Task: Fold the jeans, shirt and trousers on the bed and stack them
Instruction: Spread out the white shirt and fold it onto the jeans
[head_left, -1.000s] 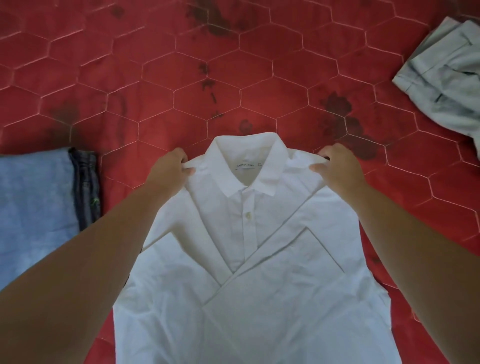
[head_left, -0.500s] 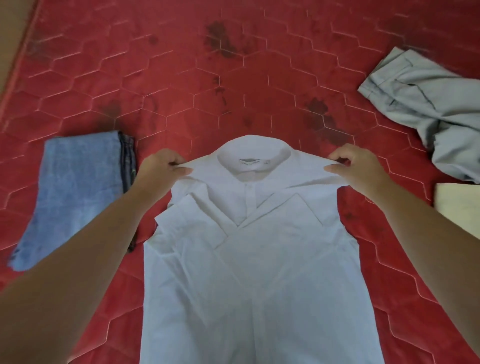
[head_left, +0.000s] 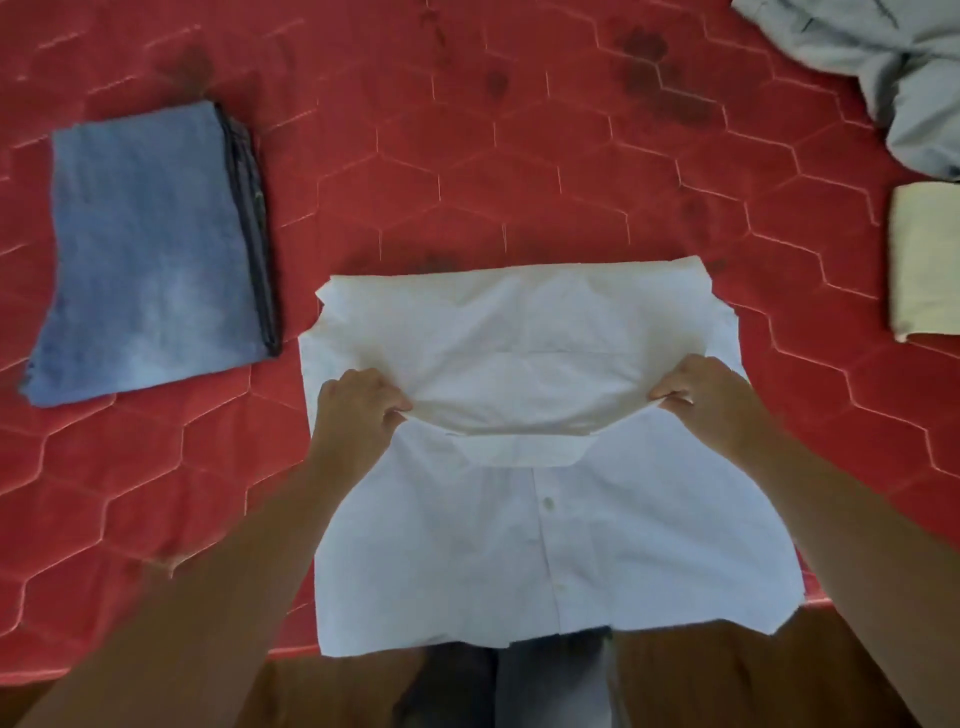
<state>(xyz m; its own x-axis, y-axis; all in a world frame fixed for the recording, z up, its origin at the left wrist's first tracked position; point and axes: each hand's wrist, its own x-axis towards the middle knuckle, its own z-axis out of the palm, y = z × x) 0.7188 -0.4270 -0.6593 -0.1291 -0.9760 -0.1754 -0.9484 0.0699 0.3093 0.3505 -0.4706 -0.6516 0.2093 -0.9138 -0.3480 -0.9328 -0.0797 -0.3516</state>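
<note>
The white shirt (head_left: 524, 545) lies on the red bed at the near edge, its hem hanging over the front. Its collar end is folded back toward me, so the back of the shirt shows on the upper half. My left hand (head_left: 358, 410) pinches the left shoulder of that folded part. My right hand (head_left: 711, 397) pinches the right shoulder. Both hold the fabric slightly lifted above the button placket. Folded blue jeans (head_left: 150, 249) rest at the left. Unfolded grey trousers (head_left: 862, 57) lie crumpled at the far right corner.
The red quilted mattress (head_left: 467, 171) with hexagon stitching and dark stains fills the view. A folded cream cloth (head_left: 924, 260) lies at the right edge. The bed's front edge runs just beyond my legs.
Both hands have pulled the shirt's collar end from the far side back toward me, folding the upper half over the lower. The view has tilted down to the bed's edge.
</note>
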